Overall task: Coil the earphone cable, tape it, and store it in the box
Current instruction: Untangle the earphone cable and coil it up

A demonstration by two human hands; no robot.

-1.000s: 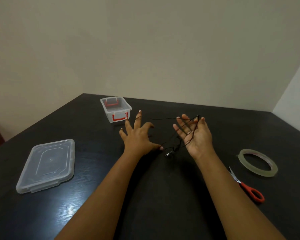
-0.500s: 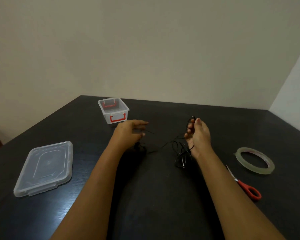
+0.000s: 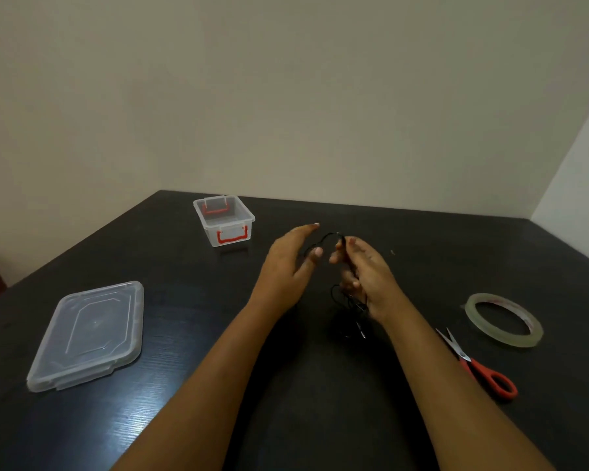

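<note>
Head view of a dark desk with both bare forearms reaching forward over it. The right hand is raised above the desk, its fingers curled and pressed together on the black earphone cable; loose loops and the cable ends hang from below these fingers, reaching down toward the desk surface. From the top of the right fingers a thin arc of cable runs across to the left hand. The left fingers are extended and loosely parted, the thumb tip close to the arc of cable; whether they actually pinch the cable cannot be told. The two hands are near each other but apart. The clear box with red latches stands open, beyond and to the left of the left fingers. Its clear lid lies flat, well apart to the left and nearer the camera. To the right of the right fingers lie a roll of clear tape and, just beside it, red-handled scissors.
</note>
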